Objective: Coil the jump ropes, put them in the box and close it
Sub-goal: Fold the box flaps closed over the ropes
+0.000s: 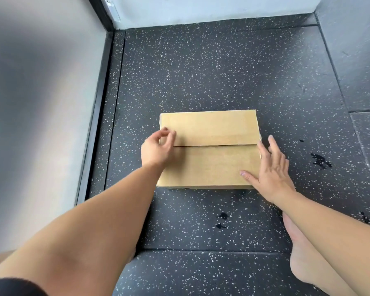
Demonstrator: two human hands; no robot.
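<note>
Nearest the lens, noted a dark scrap of clothing [11, 287] and the bare left forearm [98, 227] on the near left of the box [209, 163], with a bare foot [303, 259] on its near right. Found the box itself flat on the speckled floor [201, 71], both top flaps down and meeting along a straight seam [214, 145] across the lid. Saw no jump ropes anywhere; judged them already inside, though could not check that through cardboard. Found the left hand [156, 148] over the left end of that seam, fingers curled in, thumb and forefinger tips almost meeting, nothing visible between them; could not tell whether touching the lid or just above it. Found the right hand [271, 167] at the box's near right corner, fingers straight and spread, thumb lying on the lid and the rest along the right edge, probably to steady the box and press the flap flush. Judged the closing as good as done, with only a last check of the flaps for level. Noted plenty of bare floor beyond the box and to its right, a few dark wet-looking spots [320, 161] right of it and nearer than it, and a wall [41, 103] with a dark base strip well to its left, so less room for sliding that way
</note>
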